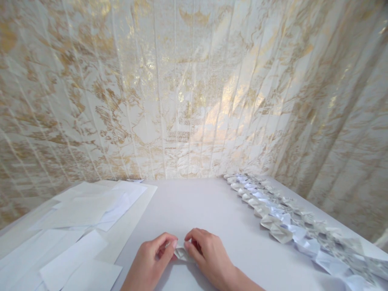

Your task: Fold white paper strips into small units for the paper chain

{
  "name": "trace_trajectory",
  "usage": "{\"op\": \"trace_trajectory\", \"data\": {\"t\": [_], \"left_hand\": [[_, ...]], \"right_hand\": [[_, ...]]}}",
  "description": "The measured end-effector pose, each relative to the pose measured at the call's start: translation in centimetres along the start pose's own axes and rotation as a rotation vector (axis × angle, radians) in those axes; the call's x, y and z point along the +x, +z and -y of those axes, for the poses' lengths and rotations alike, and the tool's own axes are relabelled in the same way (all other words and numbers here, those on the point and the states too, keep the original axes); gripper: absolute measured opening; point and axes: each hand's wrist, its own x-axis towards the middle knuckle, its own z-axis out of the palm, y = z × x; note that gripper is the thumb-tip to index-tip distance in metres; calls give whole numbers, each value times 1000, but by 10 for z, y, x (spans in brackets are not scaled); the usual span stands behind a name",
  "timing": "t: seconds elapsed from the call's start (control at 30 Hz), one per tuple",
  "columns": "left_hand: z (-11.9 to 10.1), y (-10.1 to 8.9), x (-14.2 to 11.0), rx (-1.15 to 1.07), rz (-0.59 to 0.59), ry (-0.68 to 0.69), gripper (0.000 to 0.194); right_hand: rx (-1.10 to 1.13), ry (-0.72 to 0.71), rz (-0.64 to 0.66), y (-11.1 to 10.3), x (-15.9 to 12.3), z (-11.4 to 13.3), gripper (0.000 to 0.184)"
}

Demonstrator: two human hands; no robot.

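A small piece of folded white paper (182,254) is held between my two hands, low in the middle of the view. My left hand (154,255) pinches its left end between thumb and fingers. On the other side, my right hand (209,251) grips the right end, thumb and forefinger closed on it. Creases show across the paper's middle. Both ends are partly hidden behind my fingers, so its full shape cannot be made out.
Loose white paper sheets (81,210) lie overlapping on the left of the white table (184,206). Rows of folded paper pieces (280,232), white and greyish, run along the right side. Behind the table hangs a gold-patterned curtain (169,89).
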Motion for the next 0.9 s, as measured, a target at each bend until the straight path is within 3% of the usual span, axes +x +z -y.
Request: {"op": "trace_trajectory", "data": {"t": [0.13, 0.27, 0.4, 0.53, 0.77, 0.9], "left_hand": [[7, 2, 2, 153, -29, 2, 32], [9, 4, 3, 210, -26, 29, 26], [9, 4, 1, 245, -4, 47, 17], [13, 3, -2, 280, 54, 32, 32], [6, 3, -4, 437, 84, 88, 24], [4, 1, -4, 470, 105, 96, 28]], "right_hand": [[-89, -25, 16, 1, 0, 2, 9], [-140, -84, 51, -1, 0, 8, 19], [-165, -118, 71, 0, -3, 10, 16], [-175, -130, 74, 1, -4, 7, 10], [-275, -79, 136, -2, -6, 13, 19], [-374, -76, 156, -1, -6, 15, 15]]}}
